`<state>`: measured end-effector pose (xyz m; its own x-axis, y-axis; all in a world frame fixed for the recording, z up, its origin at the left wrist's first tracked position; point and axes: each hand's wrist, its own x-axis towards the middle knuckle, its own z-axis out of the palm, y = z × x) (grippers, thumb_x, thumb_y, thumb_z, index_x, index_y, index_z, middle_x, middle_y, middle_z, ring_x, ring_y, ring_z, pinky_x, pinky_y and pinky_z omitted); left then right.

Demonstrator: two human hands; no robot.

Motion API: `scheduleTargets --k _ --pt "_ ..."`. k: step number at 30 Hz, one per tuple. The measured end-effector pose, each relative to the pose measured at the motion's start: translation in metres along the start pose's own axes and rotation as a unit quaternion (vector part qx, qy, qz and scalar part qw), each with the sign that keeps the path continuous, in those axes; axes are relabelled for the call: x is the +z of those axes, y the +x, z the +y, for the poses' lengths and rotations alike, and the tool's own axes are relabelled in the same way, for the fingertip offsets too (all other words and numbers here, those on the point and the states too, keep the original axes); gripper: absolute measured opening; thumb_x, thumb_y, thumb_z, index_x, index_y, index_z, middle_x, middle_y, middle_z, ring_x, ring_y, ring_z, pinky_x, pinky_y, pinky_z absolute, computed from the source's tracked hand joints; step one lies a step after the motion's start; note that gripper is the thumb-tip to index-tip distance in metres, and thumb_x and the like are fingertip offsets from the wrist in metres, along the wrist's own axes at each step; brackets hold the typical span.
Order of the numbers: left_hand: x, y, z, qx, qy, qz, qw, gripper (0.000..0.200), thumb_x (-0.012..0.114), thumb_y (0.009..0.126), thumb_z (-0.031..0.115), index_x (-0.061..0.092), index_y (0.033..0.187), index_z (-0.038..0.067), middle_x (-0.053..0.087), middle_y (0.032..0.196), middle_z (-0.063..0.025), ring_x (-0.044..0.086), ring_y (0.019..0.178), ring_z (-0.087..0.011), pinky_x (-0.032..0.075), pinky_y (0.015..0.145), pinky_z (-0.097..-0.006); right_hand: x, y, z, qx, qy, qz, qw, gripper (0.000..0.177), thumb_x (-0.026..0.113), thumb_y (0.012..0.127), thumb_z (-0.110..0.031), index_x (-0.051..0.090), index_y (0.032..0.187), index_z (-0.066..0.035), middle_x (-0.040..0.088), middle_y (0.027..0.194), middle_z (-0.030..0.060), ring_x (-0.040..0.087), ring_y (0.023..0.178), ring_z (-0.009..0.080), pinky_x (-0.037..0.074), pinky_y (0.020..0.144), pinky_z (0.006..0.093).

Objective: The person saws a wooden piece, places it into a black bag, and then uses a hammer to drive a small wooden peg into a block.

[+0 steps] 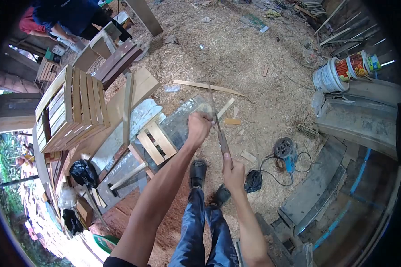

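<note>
My right hand (pixel 234 172) is closed round the lower end of a machete (pixel 223 140), whose long dark blade points up and away from me. Close to the blade's left side, my left hand (pixel 199 128) is closed, with a short pale wood strip (pixel 226 108) coming out past its fingers. The blade crosses over this strip in the view. Under and beside my left hand lies the end of a grey, worn work board (pixel 177 119). A small slatted wooden panel (pixel 156 143) rests on the board, left of my forearm.
A slatted crate (pixel 78 104) stands at left, with a hammer (pixel 127 176) on the bench below it. An angle grinder (pixel 289 160) and its cord lie on the shavings at right, near stacked buckets (pixel 332 75). Another person (pixel 69 20) is at upper left.
</note>
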<state>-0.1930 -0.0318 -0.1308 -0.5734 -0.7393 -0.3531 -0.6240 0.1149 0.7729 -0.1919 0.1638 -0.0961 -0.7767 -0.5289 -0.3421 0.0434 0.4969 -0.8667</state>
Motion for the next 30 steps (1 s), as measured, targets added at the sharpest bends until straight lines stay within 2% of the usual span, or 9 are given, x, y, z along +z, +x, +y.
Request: scheduleTargets --k 5,11,14,19,22,23,25,27,30 --pt "-0.006 0.003 0.002 0.027 0.009 -0.012 1.0 0.015 0.075 0.07 0.004 0.07 0.082 -0.004 0.066 0.067 -0.01 0.059 0.06 -0.0135 0.048 0.056 -0.0285 0.028 -0.006 0.05 0.033 0.107 0.022 0.993 0.053 0.05 0.096 -0.033 0.052 0.059 0.005 0.036 0.045 0.0148 0.04 0.042 0.0165 0.033 0.045 0.0397" --pt "-0.005 0.003 0.001 -0.005 -0.021 -0.031 0.999 0.016 0.076 0.07 0.005 0.07 0.082 -0.003 0.066 0.067 -0.0095 0.058 0.06 -0.0127 0.047 0.056 -0.0286 0.02 -0.008 0.0 -0.02 -0.007 0.068 0.997 0.051 0.049 0.096 -0.033 0.055 0.062 0.004 0.039 0.045 0.0159 0.042 0.041 0.0202 0.035 0.046 0.0395" --pt "-0.002 -0.001 0.002 -0.01 -0.03 -0.027 0.999 0.015 0.077 0.07 0.005 0.07 0.081 -0.003 0.065 0.066 -0.0091 0.057 0.06 -0.0125 0.047 0.055 -0.0288 0.015 -0.012 -0.014 0.03 0.022 0.046 0.998 0.049 0.049 0.096 -0.032 0.057 0.064 0.004 0.042 0.047 0.0167 0.044 0.041 0.0225 0.037 0.047 0.0397" --pt "-0.005 0.006 0.004 -0.002 -0.008 -0.017 1.0 0.013 0.074 0.069 0.004 0.069 0.079 -0.003 0.066 0.067 -0.0139 0.062 0.059 -0.0195 0.05 0.059 -0.0326 -0.006 -0.083 0.027 0.04 -0.002 0.028 0.999 0.051 0.046 0.097 -0.034 0.057 0.066 0.005 0.043 0.049 0.0156 0.047 0.044 0.0219 0.037 0.047 0.0396" --pt "-0.004 0.006 -0.003 0.034 0.039 -0.053 0.997 0.013 0.074 0.069 0.004 0.069 0.079 -0.002 0.066 0.067 -0.0142 0.063 0.06 -0.0198 0.05 0.059 -0.0324 -0.01 -0.066 0.016 0.048 -0.018 0.021 0.998 0.053 0.044 0.098 -0.035 0.056 0.066 0.005 0.041 0.049 0.0141 0.047 0.045 0.0209 0.037 0.048 0.04" --pt "-0.002 0.007 -0.004 0.045 0.039 -0.046 0.997 0.014 0.075 0.07 0.006 0.069 0.08 -0.002 0.066 0.067 -0.0118 0.06 0.06 -0.017 0.048 0.058 -0.0313 -0.005 -0.04 0.001 0.005 0.004 0.02 1.0 0.054 0.044 0.097 -0.036 0.056 0.067 0.007 0.044 0.05 0.0179 0.051 0.046 0.0257 0.038 0.049 0.0414" --pt "-0.004 0.004 -0.003 0.06 0.044 -0.039 0.996 0.015 0.076 0.07 0.007 0.069 0.08 -0.002 0.065 0.068 -0.0094 0.057 0.06 -0.0141 0.047 0.057 -0.0303 0.01 0.009 -0.01 0.048 -0.037 0.013 0.998 0.052 0.043 0.098 -0.035 0.058 0.074 0.009 0.049 0.054 0.0228 0.056 0.049 0.0327 0.038 0.05 0.043" --pt "-0.005 0.003 0.003 -0.002 0.011 -0.037 0.999 0.015 0.076 0.07 0.006 0.07 0.08 -0.002 0.066 0.069 -0.0096 0.059 0.063 -0.0141 0.048 0.058 -0.0296 0.011 0.007 -0.009 0.029 -0.028 0.019 0.999 0.051 0.044 0.097 -0.034 0.059 0.075 0.009 0.05 0.056 0.0243 0.058 0.051 0.0346 0.039 0.049 0.043" --pt "-0.002 0.005 -0.005 0.018 0.017 -0.028 0.999 0.015 0.076 0.069 0.006 0.07 0.081 -0.002 0.067 0.07 -0.0105 0.061 0.064 -0.0145 0.048 0.059 -0.0294 -0.006 -0.05 -0.006 0.008 0.011 0.041 0.999 0.046 0.047 0.097 -0.031 0.061 0.077 0.008 0.049 0.057 0.0258 0.059 0.051 0.0358 0.039 0.049 0.0422"
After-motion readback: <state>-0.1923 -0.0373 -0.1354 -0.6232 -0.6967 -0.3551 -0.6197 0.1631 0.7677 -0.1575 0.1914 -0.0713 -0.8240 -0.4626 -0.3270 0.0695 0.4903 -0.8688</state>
